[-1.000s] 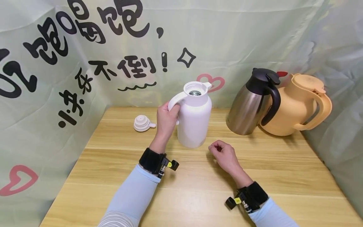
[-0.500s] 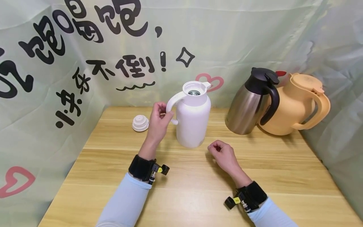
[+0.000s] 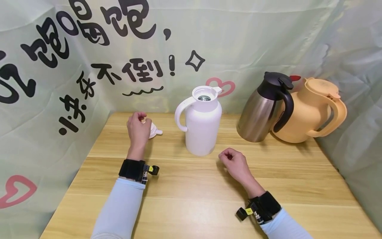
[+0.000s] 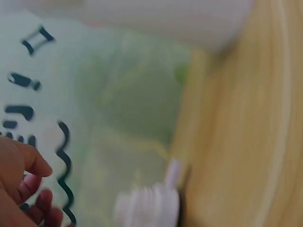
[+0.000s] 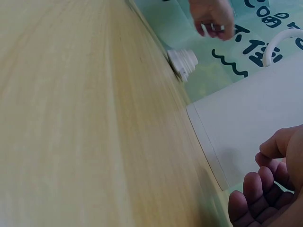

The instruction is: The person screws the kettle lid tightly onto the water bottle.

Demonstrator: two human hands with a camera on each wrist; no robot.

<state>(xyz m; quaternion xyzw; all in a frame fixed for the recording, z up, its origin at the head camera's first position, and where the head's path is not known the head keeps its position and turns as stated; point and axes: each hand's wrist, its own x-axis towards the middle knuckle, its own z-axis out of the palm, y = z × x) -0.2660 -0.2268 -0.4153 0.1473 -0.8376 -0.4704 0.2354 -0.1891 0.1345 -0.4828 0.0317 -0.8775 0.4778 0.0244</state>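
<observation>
A white thermos jug (image 3: 203,131) stands upright on the table with its mouth uncovered and its handle to the left. Left of it sits a white stepped stopper (image 3: 153,131), its small tab pointing right. My left hand (image 3: 139,132) hovers over the stopper and hides part of it in the head view. The fingers bend loosely around nothing, and the left wrist view has a gap between them and the stopper (image 4: 149,208). To the jug's front right, my right hand (image 3: 236,165) rests with loosely curled fingers, holding nothing.
At the back right stands a steel jug (image 3: 256,118) with a black lid and handle. A yellow-orange jug (image 3: 307,116) stands partly behind it. A printed cloth (image 3: 253,39) hangs along the back and sides of the wooden table (image 3: 191,205).
My left hand has let go of the jug's handle and moved left, to above the stopper. The jug stays where it was, and my right hand has not moved.
</observation>
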